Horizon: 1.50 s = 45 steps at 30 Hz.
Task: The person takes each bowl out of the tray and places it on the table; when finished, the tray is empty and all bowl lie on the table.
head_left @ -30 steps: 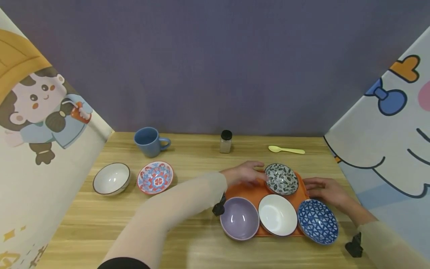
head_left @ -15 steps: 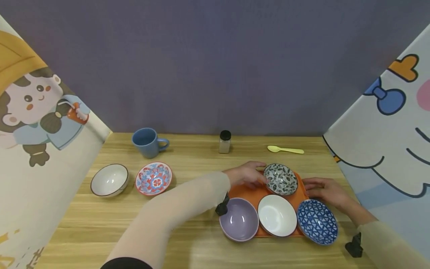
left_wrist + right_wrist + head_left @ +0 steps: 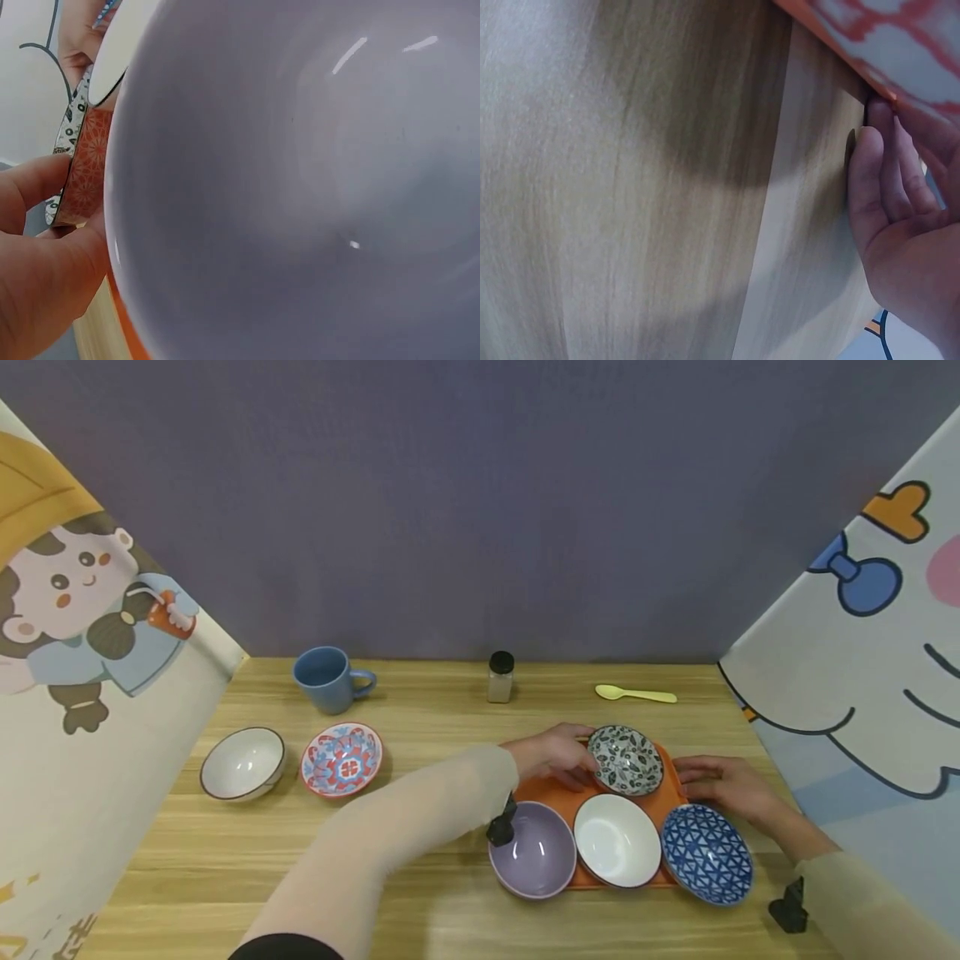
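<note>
Black-and-white leaf-patterned bowl (image 3: pixel 626 760) seen at the far right part of the orange tray (image 3: pixel 573 802), its left side held by the left hand (image 3: pixel 553 752). In the left wrist view the rim is pinched between finger and thumb, the gap between them filled by the bowl's wall; a red star-lined outer surface is shown there. Whether its base is fully set down cannot be told. The right hand (image 3: pixel 723 785) is placed at the tray's right edge, fingers lightly bent, fingertips at the orange border; whether the edge is gripped or merely touched cannot be made out. Along the near side of the tray, left to right: purple bowl (image 3: pixel 536 860), white dark-rimmed bowl (image 3: pixel 618 842), blue triangle-patterned bowl (image 3: pixel 707 856), the last tilted and carried out past the tray's right edge. Much of the left wrist view is filled by the purple bowl. Farther back on the wooden table (image 3: pixel 450 893), a black-lidded jar (image 3: pixel 501 678) and a yellow spoon (image 3: pixel 636 694) are noted. Well off to the left, a blue mug (image 3: pixel 327 680) is found behind a red-and-blue floral bowl (image 3: pixel 342 762), with a cream bowl (image 3: pixel 243 764) placed beside the latter.
</note>
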Motion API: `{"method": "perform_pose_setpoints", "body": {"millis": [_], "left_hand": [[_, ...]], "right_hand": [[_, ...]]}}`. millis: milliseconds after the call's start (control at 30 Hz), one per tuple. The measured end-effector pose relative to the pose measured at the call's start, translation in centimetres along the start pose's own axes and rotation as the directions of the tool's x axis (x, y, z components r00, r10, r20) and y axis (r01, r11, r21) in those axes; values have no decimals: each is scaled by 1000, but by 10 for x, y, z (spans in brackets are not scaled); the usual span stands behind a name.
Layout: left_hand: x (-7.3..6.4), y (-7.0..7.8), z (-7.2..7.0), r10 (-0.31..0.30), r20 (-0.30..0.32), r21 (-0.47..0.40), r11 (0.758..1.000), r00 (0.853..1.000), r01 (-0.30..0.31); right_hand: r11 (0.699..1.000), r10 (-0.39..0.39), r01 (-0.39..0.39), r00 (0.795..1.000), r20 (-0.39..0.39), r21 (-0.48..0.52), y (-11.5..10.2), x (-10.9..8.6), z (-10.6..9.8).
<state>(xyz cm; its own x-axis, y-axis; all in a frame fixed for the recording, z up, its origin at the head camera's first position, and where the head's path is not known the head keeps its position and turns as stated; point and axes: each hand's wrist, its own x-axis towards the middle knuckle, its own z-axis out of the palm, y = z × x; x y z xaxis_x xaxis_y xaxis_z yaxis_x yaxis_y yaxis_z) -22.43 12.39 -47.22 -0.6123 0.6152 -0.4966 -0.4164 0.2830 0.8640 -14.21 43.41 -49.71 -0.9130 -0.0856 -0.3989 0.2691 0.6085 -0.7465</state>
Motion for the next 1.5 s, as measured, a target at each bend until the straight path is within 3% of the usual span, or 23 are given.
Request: {"method": "perform_pose_setpoints", "body": {"millis": [367, 633, 800, 1067, 1300, 1500], "left_hand": [[2, 4, 2, 11, -51, -98, 995, 999, -16], [-5, 10, 2, 33, -142, -141, 989, 989, -53], [-17, 22, -4, 58, -157, -192, 978, 986, -88], [-38, 40, -16, 85, -113, -258, 960, 990, -112], [-61, 42, -23, 130, -109, -330, 930, 985, -160], [-86, 40, -38, 179, -116, -382, 900, 977, -210]], "right_hand": [[1000, -7, 7, 1000, -2, -20, -5, 3, 1], [1000, 6, -7, 1000, -7, -30, -6, 5, 1], [999, 17, -18, 1000, -9, -45, -8, 5, 0], [996, 37, -38, 999, -15, -79, -6, 3, -3], [993, 30, -33, 999, -30, -112, -4, -1, -1], [996, 3, -4, 1000, -16, -86, -1, -2, 0]]}}
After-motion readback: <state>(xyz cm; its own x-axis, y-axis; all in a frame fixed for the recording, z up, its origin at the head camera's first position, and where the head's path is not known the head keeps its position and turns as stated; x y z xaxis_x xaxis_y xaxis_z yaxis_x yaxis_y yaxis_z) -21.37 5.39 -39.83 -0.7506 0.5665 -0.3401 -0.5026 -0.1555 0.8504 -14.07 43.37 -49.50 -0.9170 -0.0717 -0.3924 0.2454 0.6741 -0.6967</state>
